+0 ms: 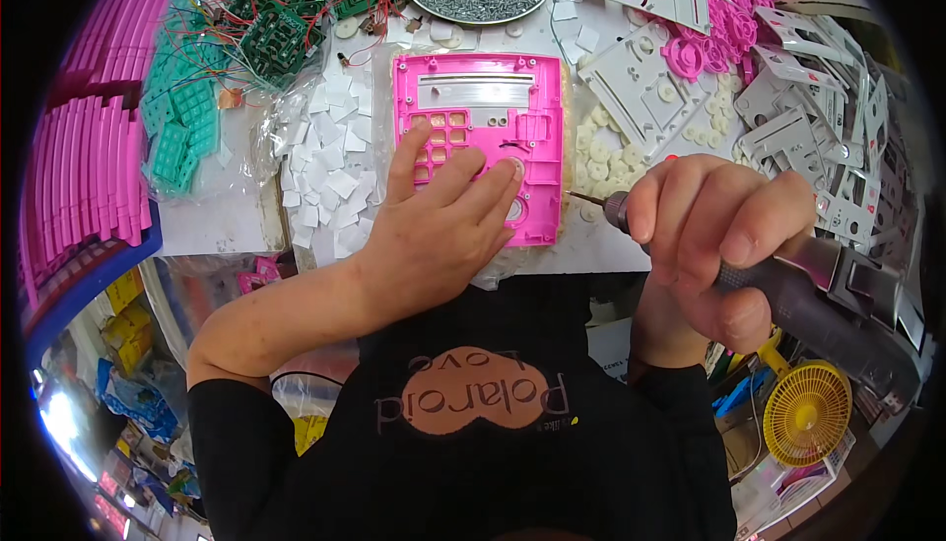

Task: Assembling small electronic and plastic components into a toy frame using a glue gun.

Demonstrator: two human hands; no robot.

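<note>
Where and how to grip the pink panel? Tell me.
Probably by the far rim of the pink panel, from the far side: it lies flat, walled inside up; that rim is bare, the left hand covers its near left, and the screwdriver's tip points at its right edge.

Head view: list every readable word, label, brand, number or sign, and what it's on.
Black T-shirt: large lettering over a tan graphic, upside down in this view; wording and any brand not copied here.
White box below the table edge: dark print, too small to read.
Gray plastic panels at right: tiny colored marks, too small to read.
Pink plastic housing and electric screwdriver: no legible text.
</note>
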